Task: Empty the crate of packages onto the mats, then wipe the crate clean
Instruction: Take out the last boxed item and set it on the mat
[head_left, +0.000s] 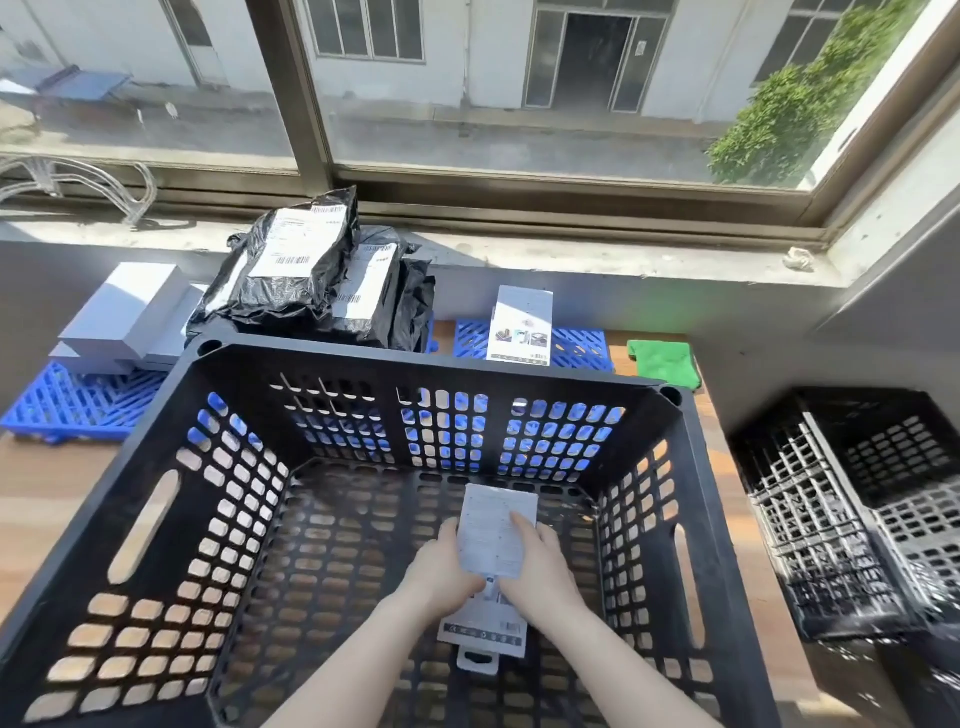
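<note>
A black perforated crate (171, 519) fills the foreground on the wooden table. Inside it, my left hand (439, 571) and my right hand (540, 566) both grip a flat white package (493, 530) from either side. A second white package (480, 626) with a hang tab lies under it on the crate floor. Behind the crate, black mailer bags (306, 270) are piled on a blue mat. White boxes (124, 312) sit on the left blue mat (72, 405). One white package (522, 325) rests on the right blue mat (576, 348).
A green cloth (662, 364) lies at the table's far right corner. More black crates (857, 499) stand stacked off the table's right side. A window sill and wall run along the back.
</note>
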